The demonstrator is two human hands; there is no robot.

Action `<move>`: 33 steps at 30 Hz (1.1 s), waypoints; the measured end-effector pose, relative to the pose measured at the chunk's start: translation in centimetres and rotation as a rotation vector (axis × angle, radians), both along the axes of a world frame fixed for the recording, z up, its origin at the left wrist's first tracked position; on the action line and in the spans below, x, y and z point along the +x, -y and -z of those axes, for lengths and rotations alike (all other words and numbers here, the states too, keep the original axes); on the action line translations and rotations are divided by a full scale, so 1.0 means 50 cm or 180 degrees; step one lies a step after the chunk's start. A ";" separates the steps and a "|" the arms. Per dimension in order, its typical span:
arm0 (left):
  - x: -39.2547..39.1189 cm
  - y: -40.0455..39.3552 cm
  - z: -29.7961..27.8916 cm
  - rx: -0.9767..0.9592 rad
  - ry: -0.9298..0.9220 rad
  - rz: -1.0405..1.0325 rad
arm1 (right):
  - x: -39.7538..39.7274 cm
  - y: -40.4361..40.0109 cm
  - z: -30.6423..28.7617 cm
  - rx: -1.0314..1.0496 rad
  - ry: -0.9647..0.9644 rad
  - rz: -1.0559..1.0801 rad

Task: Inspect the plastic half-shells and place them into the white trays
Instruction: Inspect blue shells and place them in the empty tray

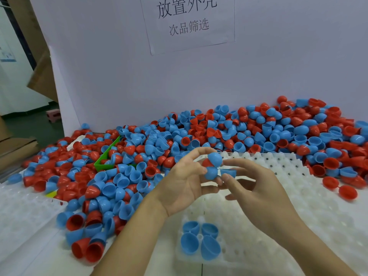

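Half-shells point(199, 136), red and blue, lie heaped every way along a white backboard point(119, 76) bearing a paper sign point(187, 22). White tray point(298, 206) in front holds four blue shells point(200, 241), hollows up, long axes pointing away. Left hand point(183, 184) pinches a blue-and-red cluster point(212, 166); right hand point(256, 188) pinches a blue shell point(229, 172), rim sideways.

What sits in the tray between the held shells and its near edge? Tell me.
Head view: four blue shells lie in the white tray, near the person, below both hands.
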State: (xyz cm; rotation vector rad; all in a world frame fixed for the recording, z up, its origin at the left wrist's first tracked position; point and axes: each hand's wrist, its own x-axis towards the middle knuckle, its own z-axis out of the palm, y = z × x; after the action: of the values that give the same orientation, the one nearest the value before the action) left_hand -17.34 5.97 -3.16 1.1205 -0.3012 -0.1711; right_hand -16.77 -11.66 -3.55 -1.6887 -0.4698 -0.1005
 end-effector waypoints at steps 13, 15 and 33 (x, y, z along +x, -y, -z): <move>0.025 0.016 0.004 0.0293 -0.0279 -0.1471 | 0.005 0.006 0.005 -0.0329 0.0323 0.0297; 0.026 0.014 0.003 0.0200 -0.0426 -0.1551 | 0.005 0.005 0.003 -0.0309 0.0283 0.0303; 0.028 -0.168 -0.145 0.2790 0.1066 -0.4542 | 0.017 0.021 -0.012 -0.0096 0.0172 0.0370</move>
State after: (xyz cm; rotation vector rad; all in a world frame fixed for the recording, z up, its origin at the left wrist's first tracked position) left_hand -15.96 14.37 4.09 1.9759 0.3787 1.2677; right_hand -15.93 -12.70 -2.98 -1.7462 -0.4150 -0.2253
